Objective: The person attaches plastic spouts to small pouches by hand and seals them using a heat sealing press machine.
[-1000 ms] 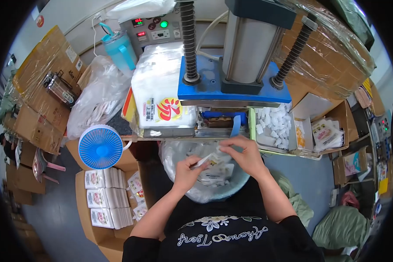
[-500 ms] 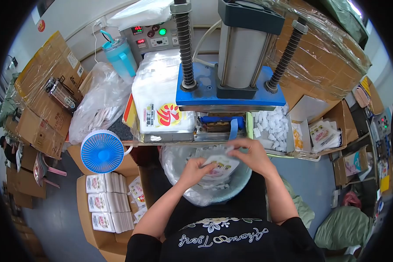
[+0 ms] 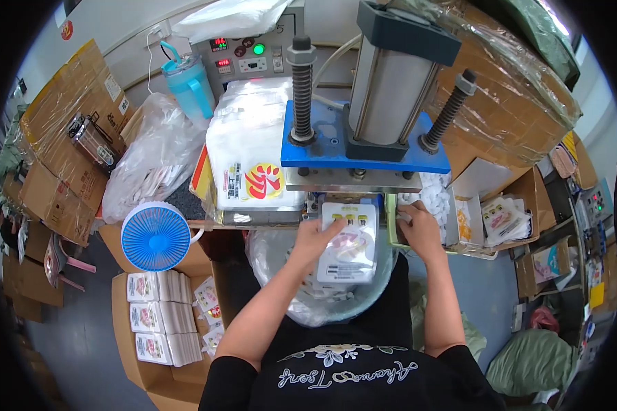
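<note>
My left hand (image 3: pixel 314 241) pinches the left edge of a white plastic pouch (image 3: pixel 349 257) printed with green and pink. The pouch is tilted up over a plastic-lined tub (image 3: pixel 301 312), its upper end at the front of the press (image 3: pixel 353 179). My right hand (image 3: pixel 420 231) is at a green rail (image 3: pixel 391 222), beside a heap of small white pieces (image 3: pixel 433 195). Its fingers are curled; whatever they hold is hidden. More pouches and white pieces lie in the tub, partly covered by the pouch and my left hand.
Left of the press lies a stack of large printed bags (image 3: pixel 250 151). A blue fan (image 3: pixel 155 236) hangs at the table edge above a carton (image 3: pixel 134 349) of stacked pouches. On the right are a white tray (image 3: pixel 467 216) with orange pieces and a box (image 3: pixel 538 198) of pouches.
The pouch has moved forward and turned upright in my left hand. My right hand has left it and moved right. The press's spring rods and metal block have dropped below the blue plate.
</note>
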